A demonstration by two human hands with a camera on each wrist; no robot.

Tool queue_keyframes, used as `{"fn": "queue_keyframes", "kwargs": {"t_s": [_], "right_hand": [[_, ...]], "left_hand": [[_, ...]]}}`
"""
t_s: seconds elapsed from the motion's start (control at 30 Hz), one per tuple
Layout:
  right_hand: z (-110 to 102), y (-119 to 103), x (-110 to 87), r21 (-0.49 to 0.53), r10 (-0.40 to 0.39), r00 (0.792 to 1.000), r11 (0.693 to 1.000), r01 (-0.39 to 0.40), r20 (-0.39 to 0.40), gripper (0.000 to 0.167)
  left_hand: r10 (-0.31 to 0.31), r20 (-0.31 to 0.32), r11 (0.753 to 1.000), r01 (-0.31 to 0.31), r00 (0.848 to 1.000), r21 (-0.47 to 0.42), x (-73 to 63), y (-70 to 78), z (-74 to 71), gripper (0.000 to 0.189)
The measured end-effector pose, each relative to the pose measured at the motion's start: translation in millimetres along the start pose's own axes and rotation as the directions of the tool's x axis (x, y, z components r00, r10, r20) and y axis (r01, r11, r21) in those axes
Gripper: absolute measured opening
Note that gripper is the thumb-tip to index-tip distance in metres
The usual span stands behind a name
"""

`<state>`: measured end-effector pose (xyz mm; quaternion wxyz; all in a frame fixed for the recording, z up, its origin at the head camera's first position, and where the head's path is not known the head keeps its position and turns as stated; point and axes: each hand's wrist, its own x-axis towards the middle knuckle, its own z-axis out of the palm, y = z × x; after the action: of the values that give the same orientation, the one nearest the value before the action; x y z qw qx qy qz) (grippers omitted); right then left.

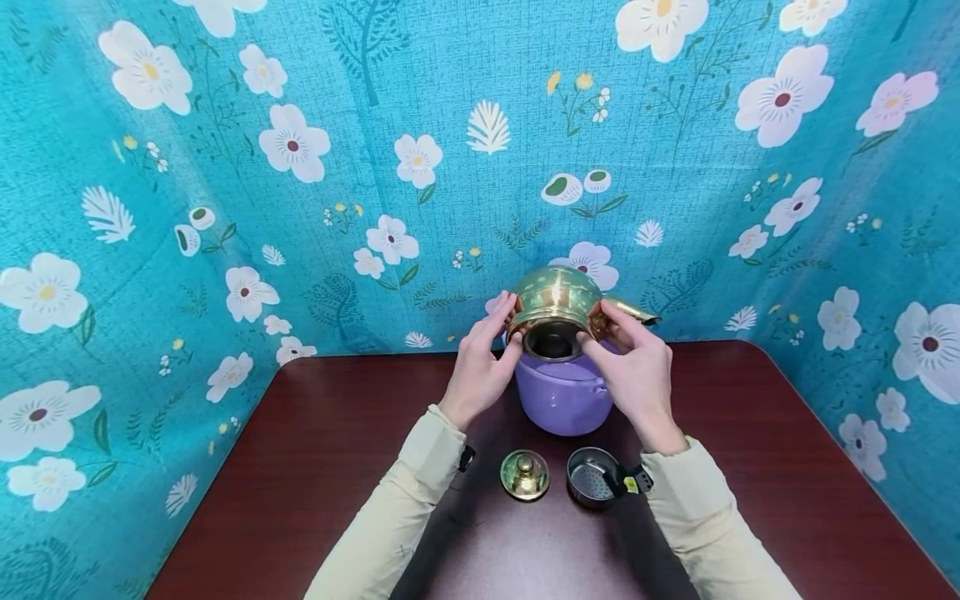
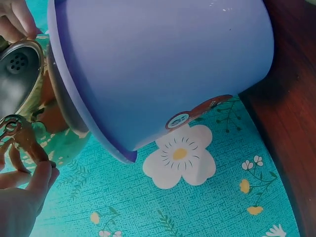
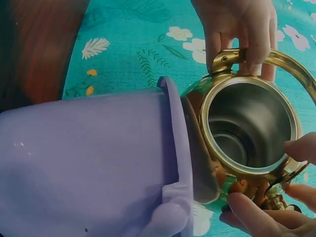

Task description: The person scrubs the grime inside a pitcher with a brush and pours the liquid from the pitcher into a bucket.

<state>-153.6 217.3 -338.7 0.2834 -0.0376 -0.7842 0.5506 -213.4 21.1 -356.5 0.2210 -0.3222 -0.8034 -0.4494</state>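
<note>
A shiny gold and green kettle (image 1: 557, 292) is tipped over a purple bucket (image 1: 566, 408), its lidless mouth towards me. My left hand (image 1: 480, 358) grips the kettle's left side, thumb near the mouth's rim. On the other side, my right hand (image 1: 637, 367) holds it by the spout (image 1: 633, 312), which points right. The right wrist view looks into the bare metal inside, beside the gold handle (image 3: 291, 66). Small strainer holes (image 2: 18, 62) show inside the mouth in the left wrist view. Kettle and bucket rim overlap in the head view.
On the dark red table (image 1: 337, 467), in front of the bucket, lie a gold lid (image 1: 525, 475) with a knob and a round metal tea strainer (image 1: 592, 477). Blue floral cloth (image 1: 450, 208) hangs behind the table and along both sides.
</note>
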Motion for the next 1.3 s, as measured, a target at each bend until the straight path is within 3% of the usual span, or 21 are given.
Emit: {"fn": "queue_keyframes", "kwargs": {"t_s": [0.43, 0.67, 0.97, 1.3], "right_hand": [[-2, -12, -0.9, -0.165, -0.031, 1.0, 0.986, 0.031, 0.0, 0.05], [-6, -16, 3.0, -0.232, -0.061, 0.998, 0.971, 0.063, 0.015, 0.052], [-15, -21, 8.5, -0.317, -0.083, 0.995, 0.943, 0.098, 0.062, 0.053], [-16, -27, 12.2, -0.357, -0.099, 0.99, 0.925, 0.129, 0.102, 0.05]], "left_hand": [[-0.053, -0.024, 0.998, 0.052, 0.998, -0.039, -0.5, 3.4, -5.5, 0.049], [-0.087, -0.02, 0.982, 0.082, 0.996, -0.172, 2.3, 6.1, -5.0, 0.047], [-0.112, -0.041, 0.965, 0.099, 0.993, -0.244, 5.3, 12.9, -9.3, 0.046], [-0.206, -0.056, 0.954, 0.188, 0.977, -0.235, 7.5, 17.4, -13.7, 0.04]]}}
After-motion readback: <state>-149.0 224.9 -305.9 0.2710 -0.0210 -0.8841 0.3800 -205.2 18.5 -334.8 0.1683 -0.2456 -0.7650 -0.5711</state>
